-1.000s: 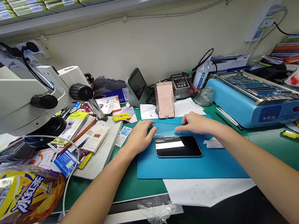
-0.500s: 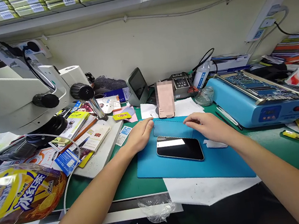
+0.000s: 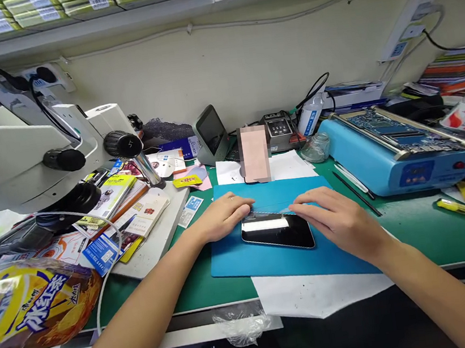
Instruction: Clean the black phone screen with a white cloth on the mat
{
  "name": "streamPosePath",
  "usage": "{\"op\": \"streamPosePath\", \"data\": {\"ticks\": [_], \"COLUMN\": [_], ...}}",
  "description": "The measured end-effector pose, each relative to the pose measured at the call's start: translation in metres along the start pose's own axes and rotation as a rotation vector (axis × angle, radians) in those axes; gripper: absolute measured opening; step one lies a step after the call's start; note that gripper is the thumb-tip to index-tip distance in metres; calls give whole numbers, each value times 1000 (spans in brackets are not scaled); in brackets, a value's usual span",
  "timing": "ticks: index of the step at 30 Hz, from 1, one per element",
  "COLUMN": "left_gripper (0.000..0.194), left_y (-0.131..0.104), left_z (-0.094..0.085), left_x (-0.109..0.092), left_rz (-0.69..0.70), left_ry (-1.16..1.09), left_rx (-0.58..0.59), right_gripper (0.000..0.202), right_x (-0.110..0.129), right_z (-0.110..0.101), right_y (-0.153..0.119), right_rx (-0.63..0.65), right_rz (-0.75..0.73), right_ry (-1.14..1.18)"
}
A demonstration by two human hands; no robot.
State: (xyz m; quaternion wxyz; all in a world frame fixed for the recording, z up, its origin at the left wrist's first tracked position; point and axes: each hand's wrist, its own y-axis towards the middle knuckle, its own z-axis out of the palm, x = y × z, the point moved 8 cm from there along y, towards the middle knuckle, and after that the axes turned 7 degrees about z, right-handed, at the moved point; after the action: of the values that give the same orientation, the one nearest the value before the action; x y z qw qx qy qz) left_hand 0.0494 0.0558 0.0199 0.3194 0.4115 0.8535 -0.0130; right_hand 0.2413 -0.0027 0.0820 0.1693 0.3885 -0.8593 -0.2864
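Observation:
A phone (image 3: 278, 237) with a dark, glossy screen lies face up on the blue mat (image 3: 244, 264), a bright reflection across its upper part. Just over its far edge is a thin, clear screen protector (image 3: 270, 211) with a fine dark outline, seen at a shallow slant. My left hand (image 3: 225, 216) has its thumb and fingers closed at the protector's left end. At the right end, my right hand (image 3: 341, 219) pinches it between thumb and fingertips. Whether the protector touches the phone, I cannot tell.
Behind the mat stands a phone (image 3: 254, 154) with a blurred screen. On the right is a blue machine (image 3: 402, 157) bearing circuit boards. A microscope (image 3: 33, 154), papers and a drink bottle (image 3: 39, 305) crowd the left. White paper (image 3: 317, 294) pokes out under the mat.
Both hands have brought the screen protector nearer and down toward the phone, and it has tilted. My right hand now covers the white tissue on the mat. The view has shifted slightly.

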Motion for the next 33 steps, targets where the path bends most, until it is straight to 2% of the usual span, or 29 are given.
{"op": "streamPosePath", "data": {"ticks": [4, 9, 13, 17, 19, 24, 33], "left_gripper": [44, 58, 65, 73, 75, 81, 73], "left_y": [1, 1, 0, 1, 2, 1, 1], "left_z": [3, 1, 0, 4, 5, 6, 1], "left_x": [-2, -1, -4, -12, -15, -11, -7], "left_rz": [6, 21, 60, 110, 117, 104, 70], "left_ry": [-37, -34, -40, -30, -19, 31, 126], "left_rx": [37, 10, -24, 3, 20, 64, 104], "right_gripper": [23, 21, 22, 57, 65, 65, 62], "right_x": [11, 11, 1, -23, -31, -35, -37], "right_z": [-7, -6, -2, 15, 25, 40, 46], "right_y": [8, 7, -8, -33, -47, -63, -66], "right_rx": [-4, 11, 60, 233, 305, 329, 343], "right_rz": [-77, -73, 52, 329, 417, 443, 450], "right_ry": [-48, -29, 31, 78, 107, 145, 166]}}
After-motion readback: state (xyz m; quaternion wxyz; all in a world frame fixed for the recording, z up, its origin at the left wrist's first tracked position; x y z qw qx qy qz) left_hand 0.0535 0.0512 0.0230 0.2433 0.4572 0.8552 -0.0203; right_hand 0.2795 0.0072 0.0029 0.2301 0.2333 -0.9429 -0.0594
